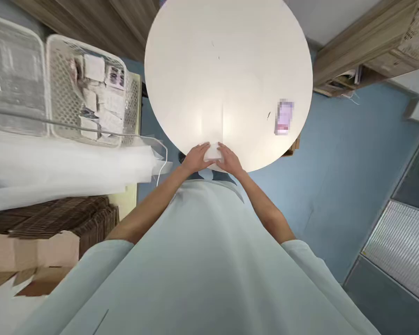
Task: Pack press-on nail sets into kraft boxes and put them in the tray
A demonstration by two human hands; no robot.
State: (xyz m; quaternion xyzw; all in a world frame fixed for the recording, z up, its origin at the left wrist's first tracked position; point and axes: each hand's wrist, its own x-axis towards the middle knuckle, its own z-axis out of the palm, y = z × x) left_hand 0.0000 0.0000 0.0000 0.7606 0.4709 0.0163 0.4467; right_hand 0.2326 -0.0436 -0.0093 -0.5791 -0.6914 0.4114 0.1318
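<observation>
At the near edge of the round white table [181,70], a small white packet [212,152] lies between my two hands. Its material looks like thin foam or paper, and a pale strip [212,121] of similar stuff stretches away from it across the tabletop. My left hand [196,157] grips the packet's left side, fingers on top and thumb toward its near edge. On the opposite side my right hand [229,159] holds it the same way, the two thumbs nearly meeting. Whatever may be inside the packet is hidden.
A blurred purple-pink rectangular item [284,117] lies on the table's right. To the left are a white basket [61,70] of small packets, a clear bin [14,83], a big white roll [73,163] and stacked cardboard [56,242]. A wooden shelf [363,46] stands at right.
</observation>
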